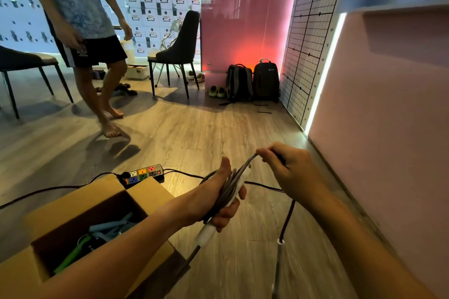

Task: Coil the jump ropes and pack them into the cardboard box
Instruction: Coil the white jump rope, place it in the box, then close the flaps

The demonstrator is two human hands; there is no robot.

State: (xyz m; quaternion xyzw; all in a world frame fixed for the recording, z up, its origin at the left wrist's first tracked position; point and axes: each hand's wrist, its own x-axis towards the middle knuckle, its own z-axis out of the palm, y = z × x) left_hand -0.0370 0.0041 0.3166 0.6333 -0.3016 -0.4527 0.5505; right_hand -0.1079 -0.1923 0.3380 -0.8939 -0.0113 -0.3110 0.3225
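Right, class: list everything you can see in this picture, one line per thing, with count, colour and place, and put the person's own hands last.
Jump rope: one, dark cord, white handles, coiled in the left hand, tail hanging right.
Cardboard box: one, brown, open, lower left floor.
Packed ropes: several, blue and green, inside the box.
Power strip: one, multicoloured sockets, behind the box.
Chairs: two, dark, centre and far left.
Backpacks: two, dark, against the pink wall.
Shoes: one green pair by the backpacks; more near the chair.
Bystander: one, blue shirt, black shorts, barefoot, upper left.
Left hand: gripping the coil.
Right hand: fingers pinching a loop's top.
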